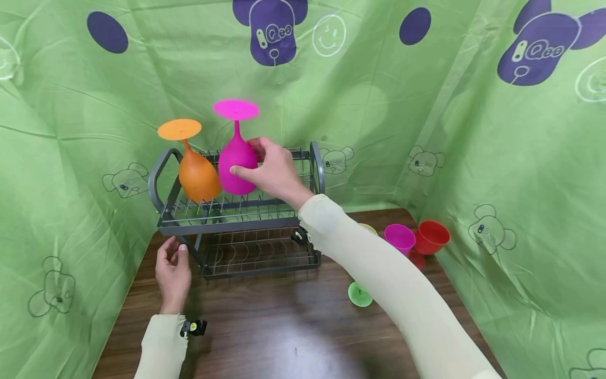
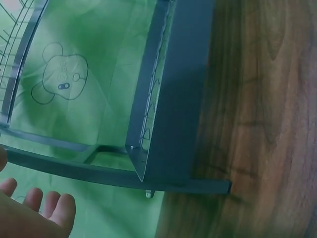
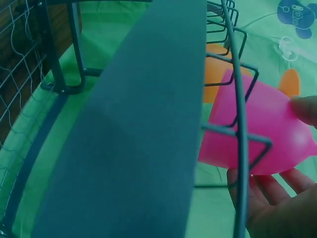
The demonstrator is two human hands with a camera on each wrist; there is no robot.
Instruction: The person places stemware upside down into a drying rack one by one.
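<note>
A magenta goblet (image 1: 238,163), upside down with its foot up, is gripped by my right hand (image 1: 276,171) at the top tier of the dish rack (image 1: 227,227). Its bowl is pinched between thumb and fingers, and in the right wrist view the magenta goblet (image 3: 262,124) has its rim down among the rack's wires. Just left of it an orange goblet (image 1: 199,176) stands upside down and slightly tilted on the same tier. My left hand (image 1: 173,273) is beside the rack's left front leg, fingers loosely bent; in the left wrist view the fingers (image 2: 62,213) lie close to the rack's side frame (image 2: 74,171).
At the right on the wooden table (image 1: 265,326) stand a red goblet (image 1: 433,237) and another magenta goblet (image 1: 400,238). A green foot (image 1: 360,295) and a yellow rim (image 1: 368,228) show around my right sleeve. Green printed cloth (image 1: 369,105) hangs behind the rack and along both sides.
</note>
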